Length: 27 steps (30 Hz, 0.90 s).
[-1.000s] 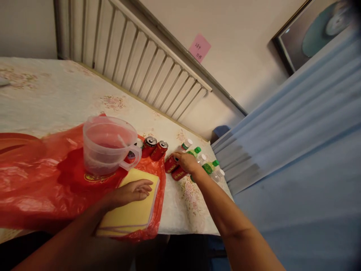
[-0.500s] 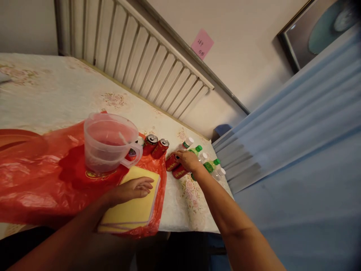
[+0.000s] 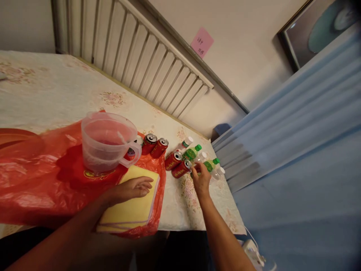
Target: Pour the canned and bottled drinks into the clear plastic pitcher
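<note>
My left hand (image 3: 135, 189) rests on a stack of folded yellow cloths (image 3: 129, 207), its fingers loosely bent and apart, holding nothing. My right hand (image 3: 202, 180) is just right of two red drink cans, a rear can (image 3: 172, 161) and a front can (image 3: 181, 169). Its fingers are bent round something low among the bottles, with a bit of green beside them, but the hand hides what it is. Around it stand a green bottle (image 3: 191, 153), another green bottle (image 3: 210, 165) and a clear white-capped bottle (image 3: 217, 173).
A clear plastic jug (image 3: 105, 146) stands on a red plastic bag (image 3: 36, 180) at the left. Beside its handle are several cans, among them a red can (image 3: 159, 148). A radiator (image 3: 135, 52) and a blue curtain (image 3: 282, 150) border the flowered tablecloth (image 3: 62, 94).
My right hand has come off the red cans and moved right and toward me, beside the bottles. The can tops now show. My left hand stays on the cloths.
</note>
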Each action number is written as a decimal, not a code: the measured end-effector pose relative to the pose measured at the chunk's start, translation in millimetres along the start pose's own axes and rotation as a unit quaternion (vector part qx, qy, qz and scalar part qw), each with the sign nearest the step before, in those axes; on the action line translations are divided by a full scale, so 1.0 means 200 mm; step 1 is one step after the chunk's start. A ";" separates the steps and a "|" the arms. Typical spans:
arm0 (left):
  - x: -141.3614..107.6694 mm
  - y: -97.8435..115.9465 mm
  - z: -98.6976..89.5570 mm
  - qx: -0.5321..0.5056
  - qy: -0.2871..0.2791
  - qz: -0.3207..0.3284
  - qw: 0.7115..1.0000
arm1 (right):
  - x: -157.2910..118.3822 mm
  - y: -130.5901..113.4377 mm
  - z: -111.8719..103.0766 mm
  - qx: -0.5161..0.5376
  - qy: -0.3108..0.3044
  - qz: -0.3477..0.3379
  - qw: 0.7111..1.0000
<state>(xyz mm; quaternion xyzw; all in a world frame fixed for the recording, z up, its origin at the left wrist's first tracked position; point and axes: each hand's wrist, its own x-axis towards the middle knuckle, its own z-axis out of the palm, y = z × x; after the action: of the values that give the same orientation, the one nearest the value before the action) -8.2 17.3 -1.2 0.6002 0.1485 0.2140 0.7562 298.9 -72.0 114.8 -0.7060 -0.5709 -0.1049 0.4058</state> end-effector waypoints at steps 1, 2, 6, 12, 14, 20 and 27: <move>0.00 0.00 0.00 -0.002 0.001 0.001 1.000 | -0.07 0.06 0.02 0.034 0.021 0.074 0.996; 0.00 0.00 0.00 -0.003 0.002 0.001 1.000 | -0.12 0.11 0.04 0.064 0.031 0.146 0.987; -0.01 0.01 0.01 -0.001 0.009 -0.016 1.000 | -0.27 0.25 0.20 0.087 0.027 0.217 0.972; -0.02 0.03 0.02 -0.021 0.024 -0.036 0.999 | -0.30 0.26 0.41 0.112 0.005 0.223 0.968; -0.01 0.04 0.02 -0.025 0.020 -0.040 0.999 | -0.31 0.25 0.45 0.104 0.013 0.221 0.970; -0.01 0.03 0.02 -0.035 0.019 -0.044 0.998 | -0.34 0.25 0.50 0.062 0.044 0.222 0.972; 0.00 -0.02 0.00 0.010 0.005 -0.052 0.999 | -0.34 0.25 0.50 0.049 0.044 0.210 0.975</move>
<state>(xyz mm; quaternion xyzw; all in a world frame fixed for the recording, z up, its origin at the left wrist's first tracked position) -8.0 15.3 -5.1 0.5983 0.1860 0.1759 0.7593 289.5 -52.8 -15.0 -0.7841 -0.3957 -0.0195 0.4777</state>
